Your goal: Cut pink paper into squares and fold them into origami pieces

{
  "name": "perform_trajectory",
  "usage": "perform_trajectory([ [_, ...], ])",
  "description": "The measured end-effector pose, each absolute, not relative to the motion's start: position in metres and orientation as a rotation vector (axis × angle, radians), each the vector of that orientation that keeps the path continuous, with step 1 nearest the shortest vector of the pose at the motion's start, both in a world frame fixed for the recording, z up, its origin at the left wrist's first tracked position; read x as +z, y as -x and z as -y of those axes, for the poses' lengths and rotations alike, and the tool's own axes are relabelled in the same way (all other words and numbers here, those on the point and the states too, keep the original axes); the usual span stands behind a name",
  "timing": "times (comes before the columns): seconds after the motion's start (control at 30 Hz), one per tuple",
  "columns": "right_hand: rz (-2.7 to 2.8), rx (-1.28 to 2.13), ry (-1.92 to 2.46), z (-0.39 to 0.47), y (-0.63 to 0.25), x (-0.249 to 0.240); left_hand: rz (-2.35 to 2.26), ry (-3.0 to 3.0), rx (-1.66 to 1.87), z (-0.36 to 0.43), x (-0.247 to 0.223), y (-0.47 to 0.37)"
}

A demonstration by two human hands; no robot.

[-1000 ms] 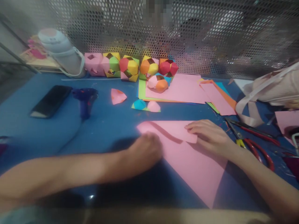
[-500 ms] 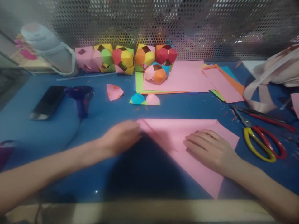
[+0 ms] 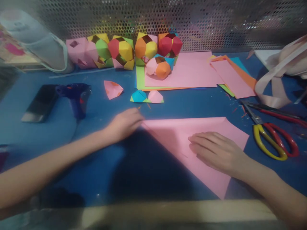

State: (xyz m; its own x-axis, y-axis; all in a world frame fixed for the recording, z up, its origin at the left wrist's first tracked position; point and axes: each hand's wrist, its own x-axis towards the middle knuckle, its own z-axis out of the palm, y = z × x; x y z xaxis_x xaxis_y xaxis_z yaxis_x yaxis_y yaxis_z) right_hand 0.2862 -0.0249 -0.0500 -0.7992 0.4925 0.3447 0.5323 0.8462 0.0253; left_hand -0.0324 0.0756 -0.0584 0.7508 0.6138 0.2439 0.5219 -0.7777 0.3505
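A pink sheet of paper [image 3: 168,134], folded over along a diagonal, lies on the blue tabletop in front of me. My left hand [image 3: 126,124] is closed at the sheet's left corner, its fingertips pinching that tip. Flat on the paper's right half rests my right hand [image 3: 216,151], fingers stretched out and holding nothing. Right of the sheet are scissors [image 3: 271,137] with one yellow and one red handle. Beyond the sheet sit a small piece with blue and pink paper domes [image 3: 146,96] and a folded pink paper piece [image 3: 113,89].
Several colourful folded-paper shapes [image 3: 121,52] line the back, beside stacked paper sheets [image 3: 192,68]. At left are a blue glue gun [image 3: 75,97], a phone [image 3: 40,103] and a white bottle [image 3: 35,41]. A pale ribbon [image 3: 273,89] and red-handled pliers [image 3: 283,113] lie at right.
The view has shifted slightly, so things at the back appear higher and more spread out. My left hand still pinches the paper's left corner; my right hand stays flat on the sheet.
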Motion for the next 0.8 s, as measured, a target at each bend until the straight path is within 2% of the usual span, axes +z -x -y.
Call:
perform_trajectory([
  [0.4, 2.796, -0.100, 0.744, 0.034, -0.291, -0.046, -0.778, -2.512, 0.552, -0.081, -0.053, 0.036],
  [0.8, 2.808, -0.106, 0.705, 0.037, -0.289, -0.037, -0.604, -2.393, 0.418, -0.098, -0.047, 0.043],
])
